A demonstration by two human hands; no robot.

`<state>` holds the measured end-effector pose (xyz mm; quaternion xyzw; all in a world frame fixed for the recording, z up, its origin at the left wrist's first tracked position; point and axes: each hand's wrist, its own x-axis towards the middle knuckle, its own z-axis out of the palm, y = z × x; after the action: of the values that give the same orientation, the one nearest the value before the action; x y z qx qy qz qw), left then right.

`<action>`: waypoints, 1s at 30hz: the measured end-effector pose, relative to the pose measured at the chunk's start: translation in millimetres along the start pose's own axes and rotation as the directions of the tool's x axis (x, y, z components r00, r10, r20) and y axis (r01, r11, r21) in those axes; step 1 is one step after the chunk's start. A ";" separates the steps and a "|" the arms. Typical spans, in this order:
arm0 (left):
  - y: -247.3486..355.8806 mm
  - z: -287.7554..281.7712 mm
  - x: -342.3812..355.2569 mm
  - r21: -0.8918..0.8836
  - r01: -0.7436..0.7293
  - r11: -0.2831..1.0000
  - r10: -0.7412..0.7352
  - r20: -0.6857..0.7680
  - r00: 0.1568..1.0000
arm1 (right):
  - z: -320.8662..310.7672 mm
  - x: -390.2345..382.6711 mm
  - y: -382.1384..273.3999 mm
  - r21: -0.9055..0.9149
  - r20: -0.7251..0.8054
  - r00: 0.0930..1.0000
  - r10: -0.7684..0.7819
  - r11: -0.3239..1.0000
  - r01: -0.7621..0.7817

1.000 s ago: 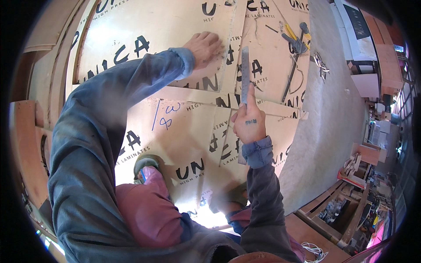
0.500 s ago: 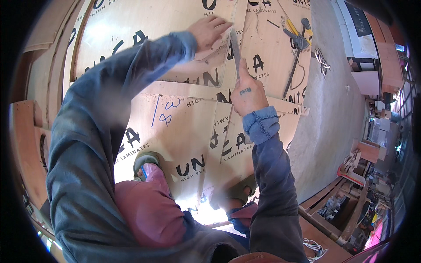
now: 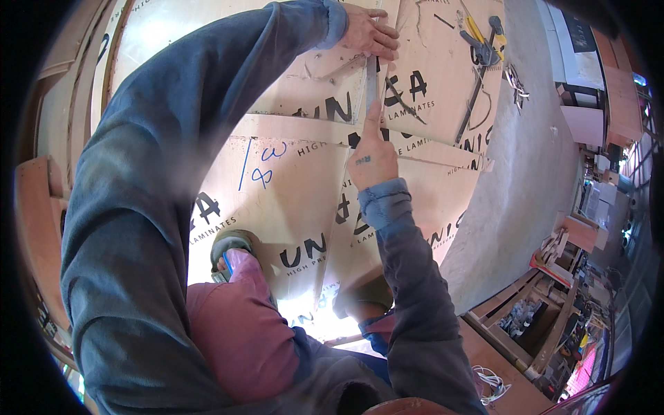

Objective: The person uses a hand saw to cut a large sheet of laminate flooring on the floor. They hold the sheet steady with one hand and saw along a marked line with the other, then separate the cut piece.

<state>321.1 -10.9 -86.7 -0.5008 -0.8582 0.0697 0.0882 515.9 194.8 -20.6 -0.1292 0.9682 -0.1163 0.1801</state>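
Note:
My right hand (image 3: 373, 158) grips the near end of a flat metal file (image 3: 372, 79), its index finger stretched along the top. Bent over the file's far end is my left hand (image 3: 370, 33), fingers pressed down there; its palm side is hidden. The file lies along the edge of a pale printed board (image 3: 315, 83). Just right of it, a thin dark sliver (image 3: 408, 102) rests on another printed panel.
A black and yellow bar clamp (image 3: 484, 52) lies to the right, with metal pieces (image 3: 515, 86) on the grey floor (image 3: 512, 187). My sandalled foot (image 3: 232, 250) stands on the printed sheet. A wooden tray of small parts (image 3: 519, 318) and white cable (image 3: 490, 384) are at lower right.
Both hands and the file have shifted in the view, the left hand up and to the right, the right hand slightly left. The dark sliver beside the file now shows.

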 end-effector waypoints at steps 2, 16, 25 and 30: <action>-0.4 -4.5 2.5 0.009 -0.030 1.000 0.030 -0.003 1.000 | 7.2 0.3 2.9 0.000 -0.018 1.000 0.008 1.000 -0.008; 4.2 0.9 1.2 0.028 -0.018 0.999 0.016 0.055 0.998 | 19.1 -4.4 -5.3 -0.050 0.042 0.997 0.059 0.997 -0.057; 50.8 -17.8 7.8 -0.063 -0.209 0.976 0.211 0.015 0.977 | -36.6 -56.0 -14.5 -0.136 0.156 0.980 0.125 0.985 -0.104; 50.8 -24.1 0.8 -0.041 -0.240 0.970 0.239 -0.028 0.971 | -20.6 -60.1 -1.4 -0.151 0.150 0.989 -0.003 0.988 0.025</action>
<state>369.1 15.3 -73.6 -0.6035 -0.7917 0.0552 0.0776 562.5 214.7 17.7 -0.1577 0.9571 -0.0333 0.2407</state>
